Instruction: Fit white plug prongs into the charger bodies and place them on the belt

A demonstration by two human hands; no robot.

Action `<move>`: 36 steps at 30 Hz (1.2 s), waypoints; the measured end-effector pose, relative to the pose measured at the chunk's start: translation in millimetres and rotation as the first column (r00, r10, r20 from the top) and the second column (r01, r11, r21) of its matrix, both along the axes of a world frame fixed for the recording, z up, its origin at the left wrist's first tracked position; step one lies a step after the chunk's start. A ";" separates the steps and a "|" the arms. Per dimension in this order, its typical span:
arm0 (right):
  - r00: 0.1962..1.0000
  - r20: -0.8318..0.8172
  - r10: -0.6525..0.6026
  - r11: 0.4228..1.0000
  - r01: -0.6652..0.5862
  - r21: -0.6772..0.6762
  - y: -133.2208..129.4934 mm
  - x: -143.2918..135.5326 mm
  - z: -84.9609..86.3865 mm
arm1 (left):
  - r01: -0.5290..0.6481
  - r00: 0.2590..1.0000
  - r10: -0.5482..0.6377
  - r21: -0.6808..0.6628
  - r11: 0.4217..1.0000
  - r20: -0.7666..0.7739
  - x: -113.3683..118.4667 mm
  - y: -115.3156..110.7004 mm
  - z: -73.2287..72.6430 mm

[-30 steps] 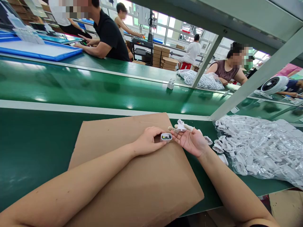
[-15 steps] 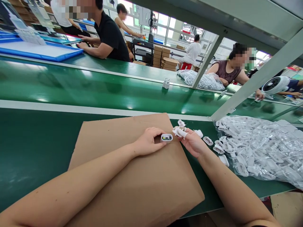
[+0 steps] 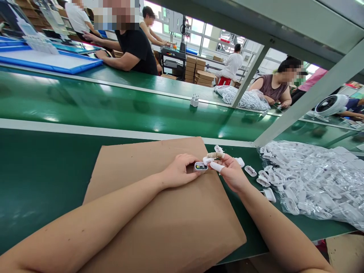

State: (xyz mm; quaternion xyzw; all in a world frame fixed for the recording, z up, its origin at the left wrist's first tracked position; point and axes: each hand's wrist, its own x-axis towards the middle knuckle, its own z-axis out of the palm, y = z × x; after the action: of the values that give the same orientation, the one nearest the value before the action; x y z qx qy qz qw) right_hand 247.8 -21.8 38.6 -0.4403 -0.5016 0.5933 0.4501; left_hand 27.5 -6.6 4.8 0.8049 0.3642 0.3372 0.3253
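Observation:
Over the cardboard sheet [image 3: 170,212], my left hand [image 3: 182,169] is closed around a white oval housing [image 3: 201,167], whose open end shows small electronic parts inside. My right hand [image 3: 227,168], with white and beige covers on its fingers, pinches a small white plastic piece [image 3: 207,160] at the right edge of the housing's opening. Behind these fingers lies a loose white piece [image 3: 218,148]. Several white oval pieces [image 3: 250,171] lie to the right of my right hand on the green surface.
A clear bag of white parts [image 3: 321,178] fills the right side. A slanting metal post [image 3: 301,91] rises behind it. A white plug [image 3: 194,100] stands on the green belt [image 3: 127,110]. Co-workers sit across the belt, near a blue-rimmed tray [image 3: 71,68].
My right hand has brought its white piece left to the housing. The plug on the belt has shifted slightly left. A co-worker's reaching arm at the right has drawn back.

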 end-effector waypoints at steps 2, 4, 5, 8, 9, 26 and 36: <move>0.992 0.117 -0.053 0.994 0.041 0.105 -0.1 -0.2 -4.4 | -0.004 1.000 0.004 -0.004 1.000 -0.009 -0.3 0.0 -0.9; 0.952 0.266 -0.153 0.962 0.082 0.260 -0.9 -1.1 -9.1 | -0.010 1.000 0.010 -0.010 1.000 -0.017 -0.5 -0.2 -2.2; 0.924 0.326 -0.199 0.937 0.082 0.339 -1.6 -1.9 -11.0 | -0.014 1.000 0.014 -0.011 1.000 -0.020 -0.5 -0.2 -2.8; 0.873 0.411 -0.262 0.863 0.021 0.504 -4.4 -5.4 -13.7 | -0.013 1.000 0.013 -0.005 1.000 -0.015 -0.3 0.1 -4.3; 0.871 0.412 -0.268 0.844 0.006 0.537 -5.2 -6.8 -13.5 | -0.009 1.000 0.009 0.000 1.000 -0.009 -0.1 0.3 -4.7; 0.829 0.504 -0.243 0.788 -0.135 0.601 -2.3 -16.4 -13.6 | -0.015 1.000 0.015 0.008 1.000 0.008 1.1 -0.1 -6.1; 0.834 0.467 -0.293 0.764 -0.090 0.639 -2.9 -17.9 -14.9 | -0.016 1.000 0.015 0.028 0.999 0.016 1.2 2.2 -10.3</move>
State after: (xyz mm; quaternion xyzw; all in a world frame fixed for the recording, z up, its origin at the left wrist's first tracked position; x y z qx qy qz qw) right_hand 229.9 -24.7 23.8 -0.4379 -0.7523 0.2115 0.4445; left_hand 28.7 -4.5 -5.5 0.8038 0.3631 0.3511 0.3143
